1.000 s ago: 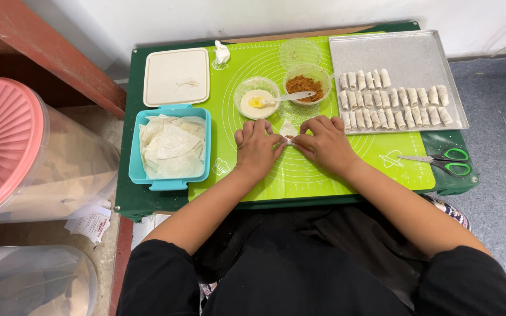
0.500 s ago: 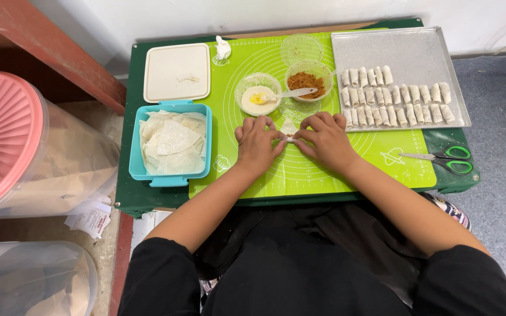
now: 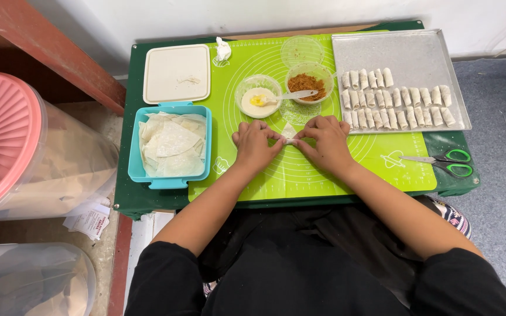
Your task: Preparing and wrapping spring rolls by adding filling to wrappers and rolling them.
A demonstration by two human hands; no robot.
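On the green silicone mat [image 3: 323, 172], my left hand [image 3: 254, 144] and my right hand [image 3: 325, 139] pinch a small white wrapper roll [image 3: 289, 138] between their fingertips, the wrapper's point sticking out beyond the fingers. Just past my hands stand a clear bowl of pale paste [image 3: 257, 100] and a clear bowl of brown filling [image 3: 310, 85] with a spoon lying across them. A metal tray [image 3: 405, 52] at the right holds rows of several finished rolls [image 3: 396, 108].
A blue tub of white wrapper sheets [image 3: 171, 145] sits at the left, its white lid [image 3: 177, 73] behind it. Green-handled scissors [image 3: 443, 162] lie at the mat's right edge. An empty clear cup [image 3: 301, 50] stands at the back. Large plastic containers [image 3: 7, 140] stand left of the table.
Both hands have stayed on the roll at the mat's middle; the fingers have shifted only slightly around it.
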